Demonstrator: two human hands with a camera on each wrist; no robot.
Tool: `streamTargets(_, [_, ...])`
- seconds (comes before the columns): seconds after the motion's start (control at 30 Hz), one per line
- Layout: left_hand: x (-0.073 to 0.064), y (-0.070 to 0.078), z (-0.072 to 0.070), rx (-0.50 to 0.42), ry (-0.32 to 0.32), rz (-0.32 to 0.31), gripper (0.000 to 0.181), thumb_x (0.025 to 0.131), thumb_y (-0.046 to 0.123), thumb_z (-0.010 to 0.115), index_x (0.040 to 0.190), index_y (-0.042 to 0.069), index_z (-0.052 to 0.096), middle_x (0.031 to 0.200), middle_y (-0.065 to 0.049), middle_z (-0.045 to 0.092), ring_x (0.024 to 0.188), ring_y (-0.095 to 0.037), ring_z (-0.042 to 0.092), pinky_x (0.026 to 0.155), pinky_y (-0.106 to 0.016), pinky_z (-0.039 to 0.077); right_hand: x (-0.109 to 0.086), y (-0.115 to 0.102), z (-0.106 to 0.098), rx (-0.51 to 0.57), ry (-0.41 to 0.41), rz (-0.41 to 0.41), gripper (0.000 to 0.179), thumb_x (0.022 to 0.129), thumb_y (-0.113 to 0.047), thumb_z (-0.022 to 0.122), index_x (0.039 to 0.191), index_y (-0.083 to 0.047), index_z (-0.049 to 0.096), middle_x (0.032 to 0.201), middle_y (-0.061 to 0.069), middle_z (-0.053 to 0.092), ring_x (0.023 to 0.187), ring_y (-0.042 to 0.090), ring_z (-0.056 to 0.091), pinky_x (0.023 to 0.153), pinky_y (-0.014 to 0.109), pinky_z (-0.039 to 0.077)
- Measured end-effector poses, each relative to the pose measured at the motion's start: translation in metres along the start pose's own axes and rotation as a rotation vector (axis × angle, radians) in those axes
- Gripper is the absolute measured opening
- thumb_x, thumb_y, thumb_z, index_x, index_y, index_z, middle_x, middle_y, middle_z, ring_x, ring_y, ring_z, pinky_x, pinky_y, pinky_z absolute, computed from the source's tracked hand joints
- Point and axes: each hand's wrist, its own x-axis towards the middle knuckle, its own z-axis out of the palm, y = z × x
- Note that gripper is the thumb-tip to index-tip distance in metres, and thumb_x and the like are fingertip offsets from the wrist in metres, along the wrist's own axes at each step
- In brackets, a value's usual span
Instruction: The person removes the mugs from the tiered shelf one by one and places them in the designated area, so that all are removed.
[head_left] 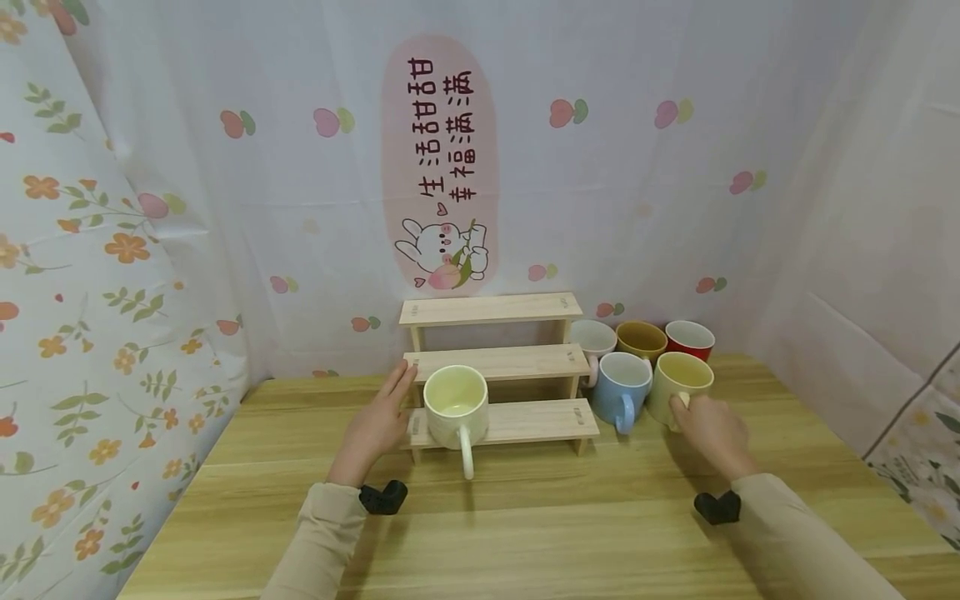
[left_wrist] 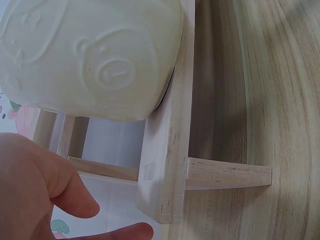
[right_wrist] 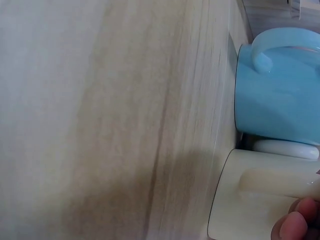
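Observation:
My left hand [head_left: 378,425] is beside the left end of a three-step wooden rack [head_left: 536,421], its fingers extended toward the middle step. Close to it, a pale yellow mug [head_left: 450,429] stands on the lowest step, handle facing front. The left wrist view shows a raised bear face on this mug [left_wrist: 115,70] and the thumb [left_wrist: 77,200] apart from it. On the right, my right hand [head_left: 712,429] pinches the handle of another pale yellow mug [head_left: 663,396]. Its fingers [right_wrist: 294,226] show at that handle in the right wrist view. A blue mug [head_left: 615,396] stands just left of it.
Behind the blue mug and the held mug are a white mug [head_left: 592,335], a mustard mug [head_left: 641,336] and a red mug with a white inside [head_left: 693,346]. They stand right of the rack on the wooden table [head_left: 555,533]. A patterned curtain [head_left: 600,200] hangs behind.

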Motion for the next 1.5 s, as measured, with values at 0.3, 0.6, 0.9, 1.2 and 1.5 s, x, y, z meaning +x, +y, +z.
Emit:
streamTargets(0.3, [0.0, 0.002, 0.002, -0.003, -0.006, 0.001, 0.071, 0.092, 0.001, 0.051, 0.154, 0.016, 0.021, 0.161, -0.005, 0.013, 0.046, -0.015, 0.039, 0.045, -0.027, 0.032, 0.004, 0.002, -0.001, 0.005, -0.031, 0.023, 0.056, 0.098, -0.043, 0.027, 0.059, -0.009, 0.049, 0.068, 0.015, 0.058, 0.06, 0.028, 0.055, 0.045, 0.038, 0.037])
streamTargets(0.6, [0.0, 0.001, 0.005, -0.011, 0.0, 0.007, 0.071, 0.091, 0.0, 0.051, 0.154, 0.016, 0.021, 0.161, -0.005, 0.014, 0.048, -0.015, 0.042, 0.046, -0.028, 0.033, 0.004, 0.003, -0.005, -0.036, -0.069, 0.022, 0.06, 0.098, -0.05, 0.028, 0.065, -0.006, 0.051, 0.072, 0.018, 0.058, 0.064, 0.031, 0.056, 0.046, 0.039, 0.039])
streamTargets(0.9, [0.001, 0.0, 0.003, -0.006, 0.015, 0.02, 0.07, 0.092, 0.001, 0.052, 0.154, 0.014, 0.023, 0.161, -0.007, 0.015, 0.071, -0.025, 0.059, 0.048, -0.028, 0.034, -0.003, -0.008, -0.022, -0.103, -0.05, -0.04, 0.07, 0.097, -0.06, 0.023, 0.063, -0.006, 0.054, 0.063, 0.014, 0.055, 0.057, 0.029, 0.054, 0.043, 0.037, 0.037])
streamTargets(1.2, [0.002, -0.003, 0.003, 0.001, 0.025, 0.026, 0.07, 0.091, 0.001, 0.053, 0.153, 0.013, 0.024, 0.16, -0.007, 0.017, 0.063, -0.022, 0.056, 0.047, -0.028, 0.034, -0.018, -0.047, -0.043, -0.099, -0.092, -0.087, 0.05, 0.096, -0.044, 0.037, 0.061, -0.013, 0.054, 0.058, 0.003, 0.047, 0.054, 0.02, 0.046, 0.045, 0.031, 0.032])
streamTargets(1.5, [0.001, -0.002, 0.002, -0.004, 0.015, 0.016, 0.07, 0.091, 0.001, 0.052, 0.154, 0.014, 0.023, 0.161, -0.007, 0.015, 0.054, -0.016, 0.047, 0.047, -0.028, 0.034, -0.032, -0.081, -0.05, -0.079, -0.131, -0.139, 0.044, 0.094, -0.039, 0.045, 0.059, -0.014, 0.049, 0.054, -0.002, 0.043, 0.051, 0.015, 0.041, 0.045, 0.027, 0.028])
